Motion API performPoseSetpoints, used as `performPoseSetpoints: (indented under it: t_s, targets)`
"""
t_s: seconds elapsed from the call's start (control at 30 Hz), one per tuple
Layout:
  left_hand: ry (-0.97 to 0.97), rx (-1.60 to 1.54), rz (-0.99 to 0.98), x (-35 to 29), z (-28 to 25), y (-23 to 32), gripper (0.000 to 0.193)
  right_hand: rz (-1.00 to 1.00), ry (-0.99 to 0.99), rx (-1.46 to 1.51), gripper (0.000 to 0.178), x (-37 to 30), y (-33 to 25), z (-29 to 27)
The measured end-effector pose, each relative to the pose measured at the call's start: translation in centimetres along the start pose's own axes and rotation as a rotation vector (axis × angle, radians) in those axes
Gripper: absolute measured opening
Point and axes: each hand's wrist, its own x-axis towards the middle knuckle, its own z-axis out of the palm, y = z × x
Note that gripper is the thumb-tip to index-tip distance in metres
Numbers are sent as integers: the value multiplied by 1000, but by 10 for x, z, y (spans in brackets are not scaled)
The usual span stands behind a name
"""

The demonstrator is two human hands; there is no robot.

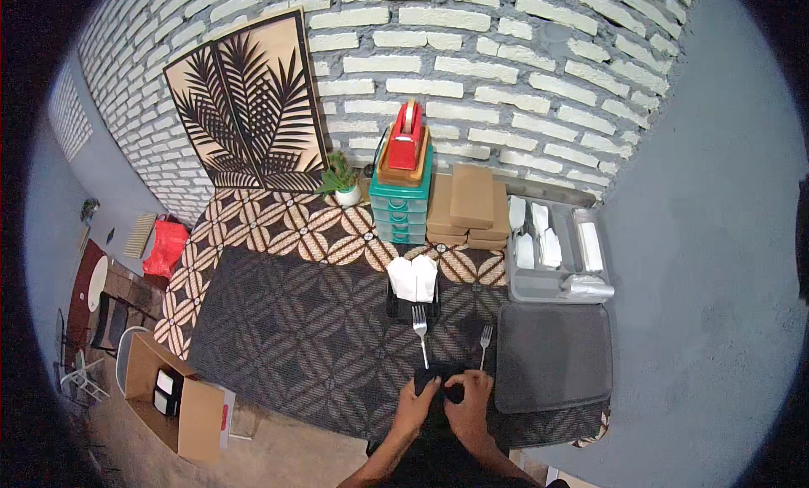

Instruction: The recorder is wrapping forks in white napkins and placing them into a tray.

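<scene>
Hands meet at the tabletop's near edge: left hand and right hand both pinch a black cloth; holding it flat beneath both forks would keep folds even.

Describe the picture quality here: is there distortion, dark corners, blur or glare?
In the head view, strong fisheye distortion bends the brick wall rows into arcs; the corners are black outside the round image. Light is soft and even, with no harsh shadows. The grey tray has no glare. Both hands and the forks look sharp; their grip hides a dark object.
</scene>
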Motion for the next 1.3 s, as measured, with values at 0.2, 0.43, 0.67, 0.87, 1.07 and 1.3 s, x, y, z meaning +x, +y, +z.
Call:
performPoseSetpoints:
  t_s: [0.2, 0.43, 0.67, 0.87, 1.07, 1.3]
  targets:
    - [-71, 375, 92, 9, -13, 20, 25, 125, -44, 456, 16, 39, 31, 18]
    - [-169, 508, 177, 34, -47, 14, 37, 154, -242, 591, 28, 72, 28, 55]
    - [421, 758, 255, 79, -81, 5, 44, 362, 34, 776, 29, 125, 36, 73]
    - [457, 830, 669, 119, -67, 44, 31, 217, 137, 424, 28, 162, 51, 82]
    - [380, 849, 692, 181, -35, 53, 30, 207, 70, 309, 24, 185, 36, 114]
    - [371, 769, 679, 192, -32, 43, 34, 103, 79, 278, 22, 193, 32, 135]
